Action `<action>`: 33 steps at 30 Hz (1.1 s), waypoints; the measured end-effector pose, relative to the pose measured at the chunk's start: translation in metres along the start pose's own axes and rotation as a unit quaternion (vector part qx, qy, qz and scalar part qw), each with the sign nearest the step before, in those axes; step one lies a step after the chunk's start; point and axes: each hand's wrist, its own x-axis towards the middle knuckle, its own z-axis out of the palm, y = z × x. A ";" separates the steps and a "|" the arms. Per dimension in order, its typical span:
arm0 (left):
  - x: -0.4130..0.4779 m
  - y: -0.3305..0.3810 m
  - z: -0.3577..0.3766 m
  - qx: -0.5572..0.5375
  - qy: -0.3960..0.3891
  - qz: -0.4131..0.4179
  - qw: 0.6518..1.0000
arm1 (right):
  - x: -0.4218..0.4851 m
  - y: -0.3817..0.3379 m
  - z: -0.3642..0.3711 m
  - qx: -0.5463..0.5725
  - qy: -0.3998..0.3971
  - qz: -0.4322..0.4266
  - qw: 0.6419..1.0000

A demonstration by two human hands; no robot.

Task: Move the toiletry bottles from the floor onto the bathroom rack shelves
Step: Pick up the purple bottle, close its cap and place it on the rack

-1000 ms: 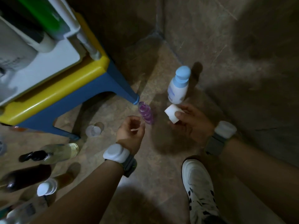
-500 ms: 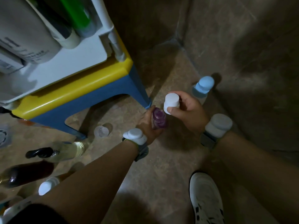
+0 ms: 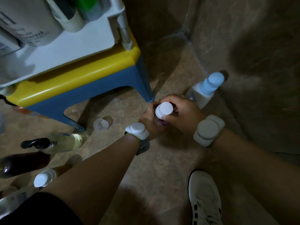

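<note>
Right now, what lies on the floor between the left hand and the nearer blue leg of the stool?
In the head view, a small clear cap stands there, apart from the left hand and close to the blue leg.

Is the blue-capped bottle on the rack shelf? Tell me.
No, the blue-capped bottle stands on the floor, apart from the rack.

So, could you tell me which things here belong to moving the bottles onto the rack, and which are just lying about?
Job: purple bottle in left hand, white cap pinched by right hand, blue-capped bottle, pump bottle, dark bottle, white-capped bottle, rack.
Lying about: stool, clear cap, shoe.
</note>
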 end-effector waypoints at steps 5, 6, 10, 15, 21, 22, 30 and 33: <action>-0.022 0.009 -0.016 0.010 0.026 0.009 1.000 | -0.007 -0.026 -0.012 -0.069 -0.048 -0.036 0.996; -0.031 0.010 -0.022 0.008 0.041 0.018 0.999 | -0.009 -0.034 -0.014 -0.083 -0.060 -0.039 0.994; -0.065 0.010 -0.041 0.021 0.066 0.043 0.997 | -0.021 -0.065 -0.026 -0.126 -0.111 -0.083 0.982; -0.108 0.017 -0.071 0.071 0.127 0.030 0.989 | -0.035 -0.115 -0.033 -0.216 -0.127 -0.071 0.966; -0.159 0.033 -0.116 0.087 0.166 0.003 0.982 | -0.046 -0.173 -0.033 -0.272 -0.147 -0.041 0.950; -0.166 0.036 -0.124 0.083 0.167 -0.008 0.982 | -0.048 -0.181 -0.036 -0.254 -0.155 -0.063 0.953; -0.213 0.053 -0.183 0.087 0.187 -0.018 0.978 | -0.053 -0.257 -0.038 -0.289 -0.143 -0.084 0.943; -0.225 0.058 -0.197 0.078 0.206 -0.005 0.975 | -0.056 -0.279 -0.043 -0.223 -0.167 -0.114 0.954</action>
